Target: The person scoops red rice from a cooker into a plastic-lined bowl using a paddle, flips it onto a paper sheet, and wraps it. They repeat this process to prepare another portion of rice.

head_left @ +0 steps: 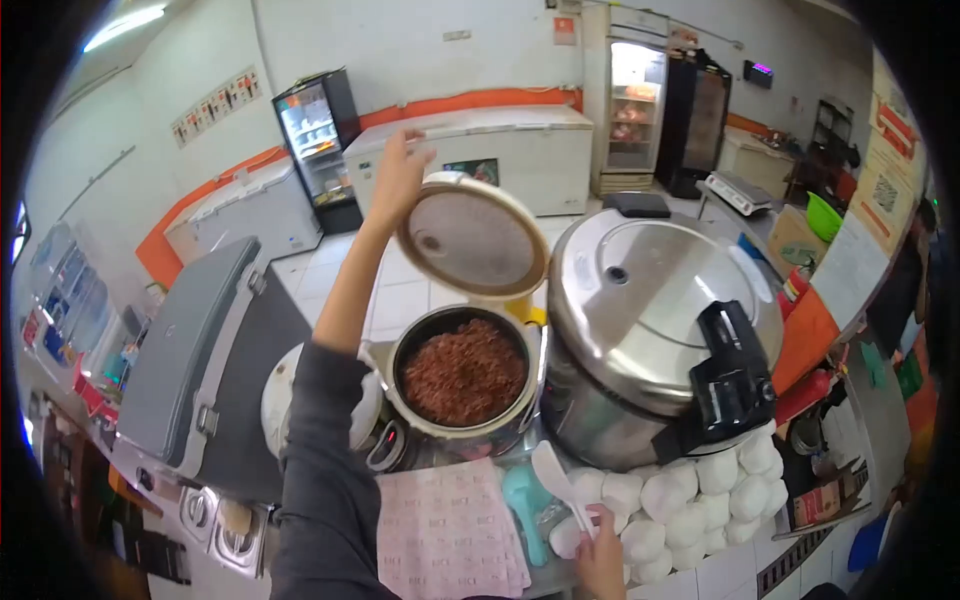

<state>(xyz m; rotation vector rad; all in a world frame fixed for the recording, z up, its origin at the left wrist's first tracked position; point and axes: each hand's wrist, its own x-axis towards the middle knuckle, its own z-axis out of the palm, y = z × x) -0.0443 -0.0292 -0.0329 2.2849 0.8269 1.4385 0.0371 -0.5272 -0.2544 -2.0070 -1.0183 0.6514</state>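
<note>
My left hand [403, 175] is raised at the rim of a round lid [475, 240], which stands open above a small cooker. Its fingers are partly apart, and some lie behind the lid's edge. Inside the cooker's pot is reddish-brown food [465, 373]. Low in the view, my right hand [600, 555] pinches the handle of a white paddle [560, 480]. Left of the paddle lies a turquoise utensil [525, 510], beside printed paper sheets [440, 530]. Several white rounded bundles [690, 505] are stacked to the right of my right hand.
A large steel cooker [650, 310] with a black latch stands right of the small one. To the left are a grey cooler box [190, 360] and another white-lidded cooker [280, 400]. A chest freezer [520, 160] and glass-door fridges [632, 110] stand along the back wall.
</note>
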